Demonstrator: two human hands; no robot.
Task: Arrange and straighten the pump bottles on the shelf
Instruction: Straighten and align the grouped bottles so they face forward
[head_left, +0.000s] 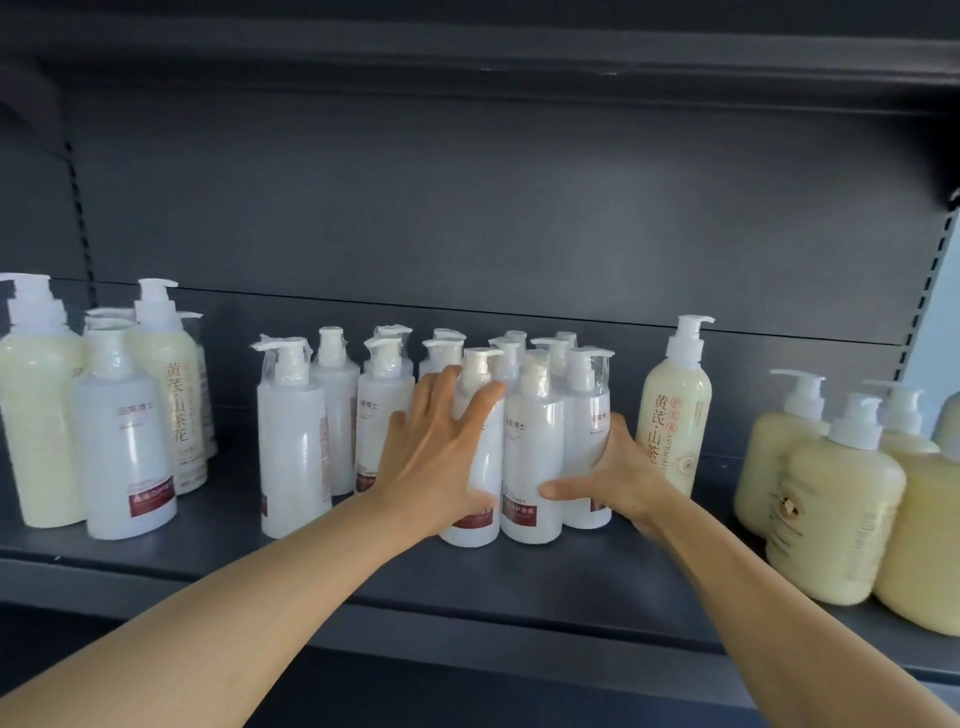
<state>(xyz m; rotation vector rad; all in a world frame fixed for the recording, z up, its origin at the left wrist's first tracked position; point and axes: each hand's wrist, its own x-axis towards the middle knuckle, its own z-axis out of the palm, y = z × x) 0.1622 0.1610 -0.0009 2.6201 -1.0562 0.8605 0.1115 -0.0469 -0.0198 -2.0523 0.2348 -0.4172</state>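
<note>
Several white pump bottles (532, 457) with red labels stand clustered mid-shelf, three of them in front. My left hand (441, 457) lies with spread, straight fingers against the front-left bottle (480, 470), with its thumb low across the bottle's front. My right hand (621, 475) wraps the right side of the front-right bottle (584, 447). Its thumb points left across the front and its fingers are hidden behind. Further white bottles (293, 441) stand apart to the left of the cluster.
A tall cream bottle (675, 415) stands right beside my right hand. Squat cream pump bottles (836, 499) fill the shelf's right end. Cream and white bottles (119, 441) group at the left. The dark shelf (519, 582) has bare room in front, and another shelf hangs above.
</note>
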